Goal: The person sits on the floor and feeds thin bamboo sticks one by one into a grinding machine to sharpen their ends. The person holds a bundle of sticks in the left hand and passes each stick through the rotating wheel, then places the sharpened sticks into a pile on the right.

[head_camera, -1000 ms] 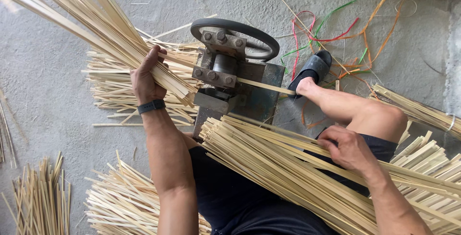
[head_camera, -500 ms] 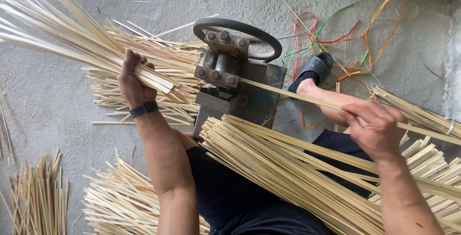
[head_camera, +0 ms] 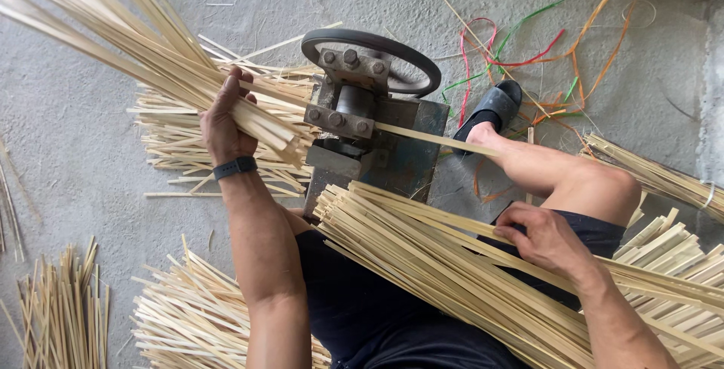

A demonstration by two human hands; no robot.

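So we've got one machine [head_camera: 362,124] and two strip piles around it: left hand [head_camera: 223,124] clamped on a fanned bundle [head_camera: 143,52] left of it, right hand [head_camera: 547,241] gripping strips [head_camera: 422,263] from the lap pile just below. They look light, stiff, splintery; best held mid-length.
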